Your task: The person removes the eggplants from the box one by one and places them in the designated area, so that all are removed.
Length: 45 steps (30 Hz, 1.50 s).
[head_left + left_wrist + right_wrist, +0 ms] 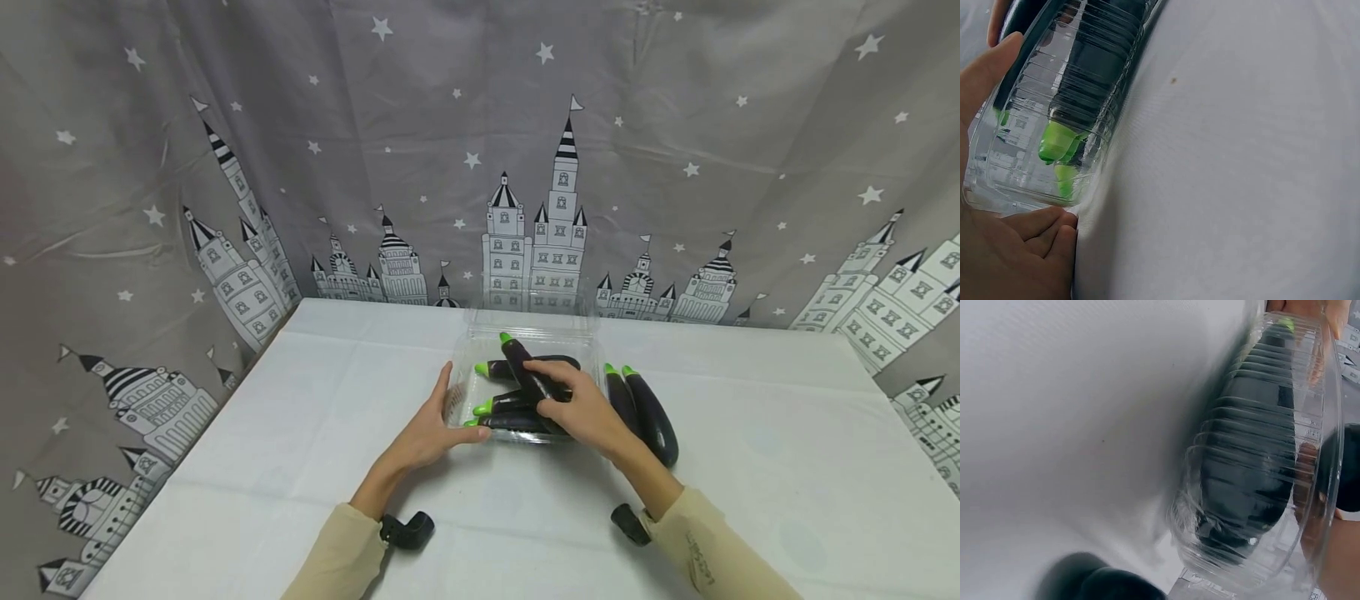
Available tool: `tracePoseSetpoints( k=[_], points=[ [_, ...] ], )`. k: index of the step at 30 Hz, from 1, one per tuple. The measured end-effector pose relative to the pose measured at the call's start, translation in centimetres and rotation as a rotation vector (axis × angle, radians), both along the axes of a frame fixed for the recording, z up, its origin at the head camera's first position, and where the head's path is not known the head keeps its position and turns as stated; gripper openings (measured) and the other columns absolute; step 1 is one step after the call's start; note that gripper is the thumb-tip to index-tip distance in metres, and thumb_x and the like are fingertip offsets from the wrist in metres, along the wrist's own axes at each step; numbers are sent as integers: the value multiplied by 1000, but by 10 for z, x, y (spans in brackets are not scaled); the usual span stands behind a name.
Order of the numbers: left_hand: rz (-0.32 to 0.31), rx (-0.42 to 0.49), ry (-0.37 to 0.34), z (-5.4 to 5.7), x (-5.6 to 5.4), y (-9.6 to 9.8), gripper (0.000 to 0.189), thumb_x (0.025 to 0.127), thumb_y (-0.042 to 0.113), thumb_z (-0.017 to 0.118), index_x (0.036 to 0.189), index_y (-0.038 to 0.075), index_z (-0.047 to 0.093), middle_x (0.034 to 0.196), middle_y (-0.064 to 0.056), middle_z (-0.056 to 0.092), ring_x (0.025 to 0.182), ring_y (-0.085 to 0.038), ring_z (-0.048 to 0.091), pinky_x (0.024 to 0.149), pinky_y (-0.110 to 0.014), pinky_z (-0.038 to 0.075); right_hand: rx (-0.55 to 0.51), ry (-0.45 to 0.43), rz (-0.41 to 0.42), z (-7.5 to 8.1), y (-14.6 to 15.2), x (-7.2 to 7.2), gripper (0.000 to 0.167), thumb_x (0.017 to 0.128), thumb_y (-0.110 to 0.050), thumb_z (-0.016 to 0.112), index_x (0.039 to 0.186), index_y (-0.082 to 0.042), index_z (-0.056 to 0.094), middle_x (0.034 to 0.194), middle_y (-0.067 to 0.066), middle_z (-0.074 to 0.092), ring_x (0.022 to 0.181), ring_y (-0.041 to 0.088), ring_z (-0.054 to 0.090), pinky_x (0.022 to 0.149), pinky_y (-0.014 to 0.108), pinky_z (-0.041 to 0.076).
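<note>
My right hand (581,408) grips a dark eggplant (519,360) with a green cap, tilted over a clear plastic container (459,375). Under it, three more eggplants (502,422) lie sideways in the container, their green caps towards the left. My left hand (423,429) rests at the container's front left corner, its thumb along the front rim and its fingers against the left side. In the left wrist view, green caps (1057,142) show through the ribbed wall. The right wrist view shows a dark eggplant (1244,469) through the plastic. The held eggplant's lower end is partly hidden by my right hand.
Two more eggplants (652,417) lie side by side just right of the container. Its clear lid (532,318) stands open at the back. A white cloth (765,467) covers the table. A grey curtain (420,108) with castles and stars hangs behind.
</note>
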<state>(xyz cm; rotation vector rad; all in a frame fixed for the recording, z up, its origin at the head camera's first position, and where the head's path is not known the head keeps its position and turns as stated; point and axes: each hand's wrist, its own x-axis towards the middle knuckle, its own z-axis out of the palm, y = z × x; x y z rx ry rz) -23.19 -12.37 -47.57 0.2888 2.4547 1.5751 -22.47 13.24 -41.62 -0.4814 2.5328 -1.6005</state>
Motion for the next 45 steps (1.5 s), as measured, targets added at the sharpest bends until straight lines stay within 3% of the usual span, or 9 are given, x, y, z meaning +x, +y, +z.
tracePoseSetpoints(
  k=[14,21,29,35,45],
  points=[
    [1,2,-8,1,1,1,125,74,45,84,160,19,-3,162,-21,11,148,-38,11,114,-60,14,-54,8,-23,-1,11,3,56,88,-19,74,140,-14,57,147,10,46,131,40,44,105,55,38],
    [-4,15,-8,0,0,0,124,74,42,85,160,19,-3,162,-21,11,148,-38,11,114,-60,14,-131,-42,-43,-2,17,6,56,88,-21,74,140,-12,55,149,11,43,127,41,49,93,48,49],
    [-7,36,-9,3,1,0,123,74,36,86,160,20,-1,162,-20,13,148,-37,10,114,-61,14,-214,-43,-53,-4,23,6,50,93,-5,59,142,-5,52,151,13,41,134,43,41,105,56,37],
    [-6,29,-8,2,-1,0,125,73,34,87,160,19,-2,161,-22,16,148,-38,11,113,-62,15,-193,-27,-52,-5,26,8,51,91,-8,64,141,-6,53,151,14,41,133,45,41,106,59,35],
    [11,10,-25,4,1,0,126,71,45,86,160,25,-1,161,-17,20,148,-34,13,114,-59,12,-193,-22,-71,-6,30,11,53,90,-11,68,140,-6,54,151,15,39,134,47,39,102,58,41]
  ],
)
